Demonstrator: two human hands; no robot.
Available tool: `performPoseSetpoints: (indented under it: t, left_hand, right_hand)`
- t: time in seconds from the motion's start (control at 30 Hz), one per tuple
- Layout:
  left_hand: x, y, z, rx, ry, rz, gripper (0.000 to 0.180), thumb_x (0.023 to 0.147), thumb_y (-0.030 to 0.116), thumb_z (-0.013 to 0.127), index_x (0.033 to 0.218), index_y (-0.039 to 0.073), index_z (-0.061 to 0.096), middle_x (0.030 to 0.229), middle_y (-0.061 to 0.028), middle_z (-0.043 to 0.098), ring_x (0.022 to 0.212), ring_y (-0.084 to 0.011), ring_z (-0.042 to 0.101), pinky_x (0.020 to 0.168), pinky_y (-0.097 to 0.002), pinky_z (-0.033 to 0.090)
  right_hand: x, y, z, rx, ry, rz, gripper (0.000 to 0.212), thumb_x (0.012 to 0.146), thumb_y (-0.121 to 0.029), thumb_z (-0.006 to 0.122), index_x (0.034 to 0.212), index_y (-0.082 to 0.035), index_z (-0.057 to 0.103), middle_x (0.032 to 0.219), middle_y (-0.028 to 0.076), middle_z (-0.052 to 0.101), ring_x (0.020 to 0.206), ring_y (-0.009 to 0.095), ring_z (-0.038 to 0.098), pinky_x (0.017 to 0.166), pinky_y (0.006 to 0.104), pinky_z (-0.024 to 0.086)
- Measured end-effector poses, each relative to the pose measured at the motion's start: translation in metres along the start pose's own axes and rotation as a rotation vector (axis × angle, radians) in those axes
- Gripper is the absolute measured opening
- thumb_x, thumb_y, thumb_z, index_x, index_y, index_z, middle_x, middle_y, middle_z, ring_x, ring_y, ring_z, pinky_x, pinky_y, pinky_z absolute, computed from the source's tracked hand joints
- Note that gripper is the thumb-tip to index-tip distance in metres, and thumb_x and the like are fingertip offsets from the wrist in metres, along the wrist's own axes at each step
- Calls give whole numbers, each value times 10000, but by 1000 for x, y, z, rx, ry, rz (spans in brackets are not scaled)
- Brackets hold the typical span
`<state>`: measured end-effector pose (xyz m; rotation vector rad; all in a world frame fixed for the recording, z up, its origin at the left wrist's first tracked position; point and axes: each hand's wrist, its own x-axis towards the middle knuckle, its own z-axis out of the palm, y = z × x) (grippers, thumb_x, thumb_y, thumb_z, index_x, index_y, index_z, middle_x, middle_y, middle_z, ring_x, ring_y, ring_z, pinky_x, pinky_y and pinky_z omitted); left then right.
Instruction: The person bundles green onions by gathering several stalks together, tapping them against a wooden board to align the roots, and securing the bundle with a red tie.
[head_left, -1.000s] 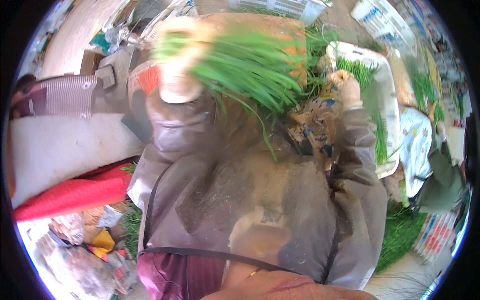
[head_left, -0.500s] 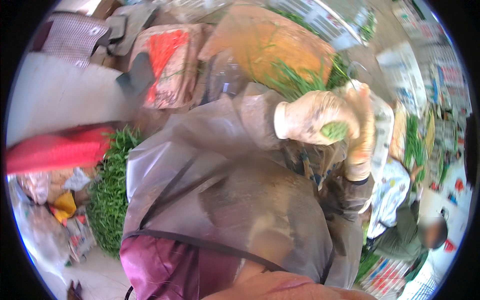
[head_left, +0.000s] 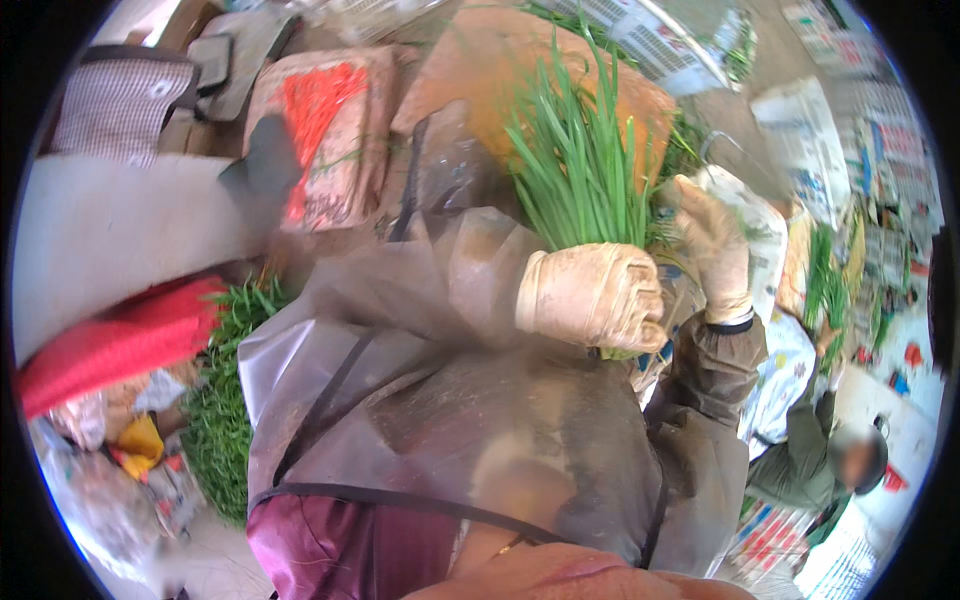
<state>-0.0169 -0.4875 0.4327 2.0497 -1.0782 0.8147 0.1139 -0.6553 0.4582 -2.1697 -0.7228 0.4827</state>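
My gloved left hand (head_left: 590, 300) is closed around a bunch of chives (head_left: 585, 165). The long flat green leaves fan out above the fist, and the stem ends show a little below it. To the right, my gloved right hand (head_left: 712, 245) is apart from the bunch, its fingers pointing up and slightly smeared; I see nothing held in it. Both gloves are pale and stained. Behind the leaves lies an orange-brown board or mat (head_left: 460, 70).
Red-orange ties (head_left: 325, 100) lie on a pink pad (head_left: 350, 185) at upper left. A heap of greens (head_left: 225, 420) lies at left beside a red cloth (head_left: 120, 335). White crates (head_left: 650, 35) stand at the back. Another person (head_left: 815, 450) sits at right near more bundles.
My left hand has turned, bringing the chive leaves upright where the stem ends faced me before. My right hand has drawn away from the bunch and no longer touches it.
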Motion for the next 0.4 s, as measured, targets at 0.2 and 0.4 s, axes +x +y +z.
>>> performPoseSetpoints:
  t: [0.2,0.4]
  left_hand:
    - [11,15,19,-8,-133,191,135,705,239,564,773,132,518,680,28,466,692,-159,504,629,-293,430]
    - [16,36,31,-16,-214,260,153,698,238,565,795,125,530,693,27,473,715,-160,508,664,-300,437]
  right_hand:
    - [-5,-19,-20,189,182,-5,244,932,-232,567,1046,-42,670,886,14,660,786,72,569,714,213,449]
    - [4,-5,-8,103,15,397,617,788,-581,661,1046,-24,594,696,3,569,601,75,531,541,198,429]
